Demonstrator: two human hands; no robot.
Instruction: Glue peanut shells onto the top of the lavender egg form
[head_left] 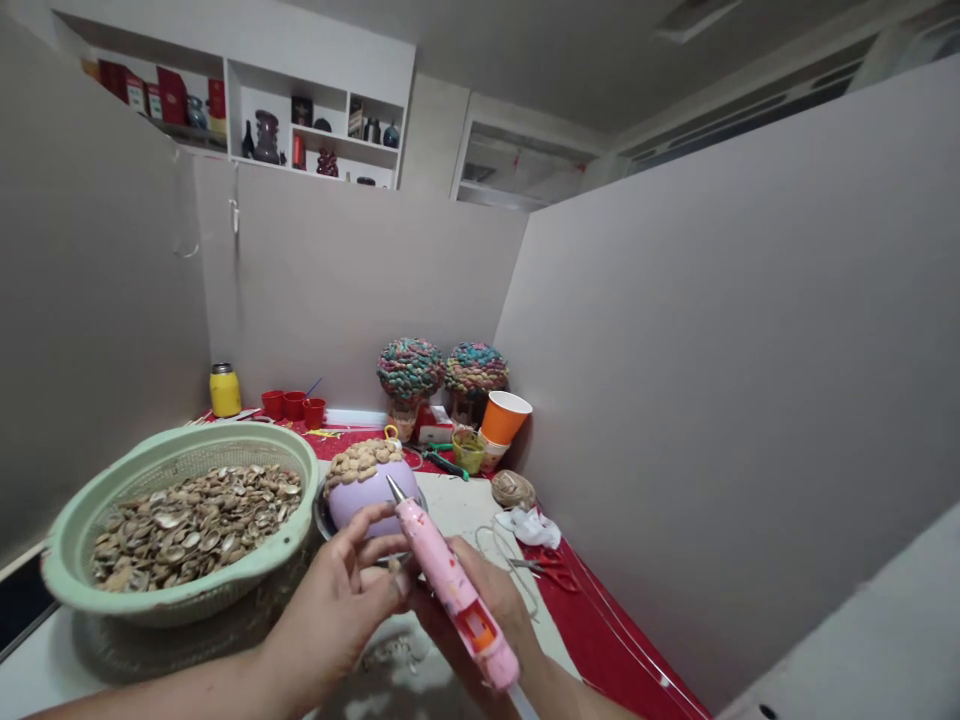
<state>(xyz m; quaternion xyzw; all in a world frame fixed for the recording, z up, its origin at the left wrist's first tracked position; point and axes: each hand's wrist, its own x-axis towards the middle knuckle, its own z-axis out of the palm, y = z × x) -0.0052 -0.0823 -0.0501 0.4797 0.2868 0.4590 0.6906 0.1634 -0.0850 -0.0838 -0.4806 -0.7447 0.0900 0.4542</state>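
A pink hot glue gun (442, 565) is gripped in my right hand (487, 600), its metal nozzle pointing up and away. My left hand (341, 590) is beside it, thumb and fingers pinched around a small tan piece that looks like a nut shell (394, 566). Just beyond my fingers, a smooth lavender ball (367, 492) rests in a dark metal bowl (324, 518). Rows of tan shells (364, 458) cover the top of the ball. To the left stands a pale green plastic basket (292, 540) holding many loose brown shells (195, 530).
Two multicoloured, tree-like ornaments (410, 370) stand at the back. Near them are an orange cup (504, 418), pliers (447, 464) and red cups (293, 405). A twine ball (513, 488) and red scissors (551, 568) lie right. Grey partitions (735, 350) enclose the table.
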